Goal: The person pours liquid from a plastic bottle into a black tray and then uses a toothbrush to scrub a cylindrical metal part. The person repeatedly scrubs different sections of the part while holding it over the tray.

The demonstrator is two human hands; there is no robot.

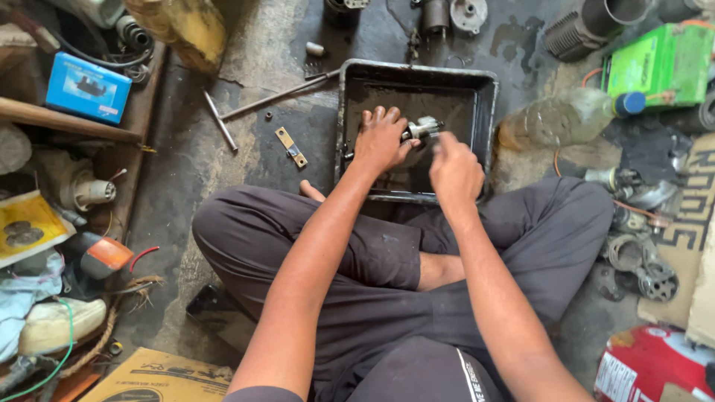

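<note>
Person seated cross-legged on a stained concrete floor (223,149), both hands over a black metal tray (488,97) set just in front of the knees. Left hand (381,140) clenched around a small grey metal part (422,129), which sits above the tray's inner floor near its middle; part projects to the right of the fingers. Right hand (454,167) just beside the part, fingers pinched together at its end; whether this grip grasps the part itself or something small against it cannot be told, as the fingertips are blurred. Tray bottom looks dark and wet. To the right of the tray, touching or nearly touching its wall, a clear plastic bottle (558,119) with a blue cap lies on its side; beyond it a green box (663,63). Left of the tray on the floor: a small brass-coloured plate (290,147) with holes and a long thin metal rod (275,97) that reaches the tray's upper left corner. Blue box (88,87) on a shelf far left. Loose round metal parts (640,268) by the right knee.
</note>
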